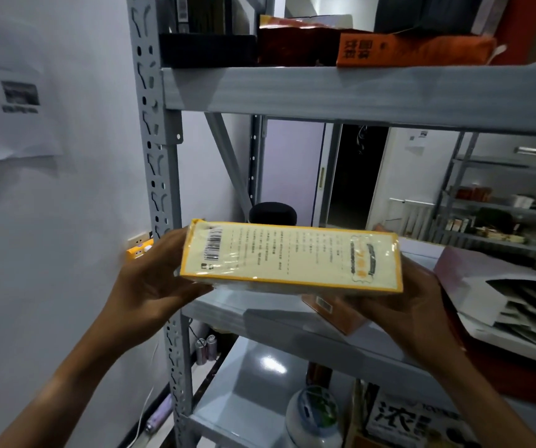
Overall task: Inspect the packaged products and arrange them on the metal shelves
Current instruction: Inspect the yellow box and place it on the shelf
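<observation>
A flat cream box with a yellow border (289,257), wrapped in clear film, is held level in front of the grey metal shelf unit (357,92). Its printed back with a barcode faces me. My left hand (153,279) grips the box's left end, thumb on the near side. My right hand (408,305) holds the right end from below, fingers curled under it. The box hovers just above the middle shelf (260,315).
The top shelf carries a black box (208,50), a dark red pack (295,43) and an orange box (415,50). On the middle shelf lie an orange box (334,312) and a white carton (492,295). A white jar (315,418) stands on the lower shelf. The wall is at left.
</observation>
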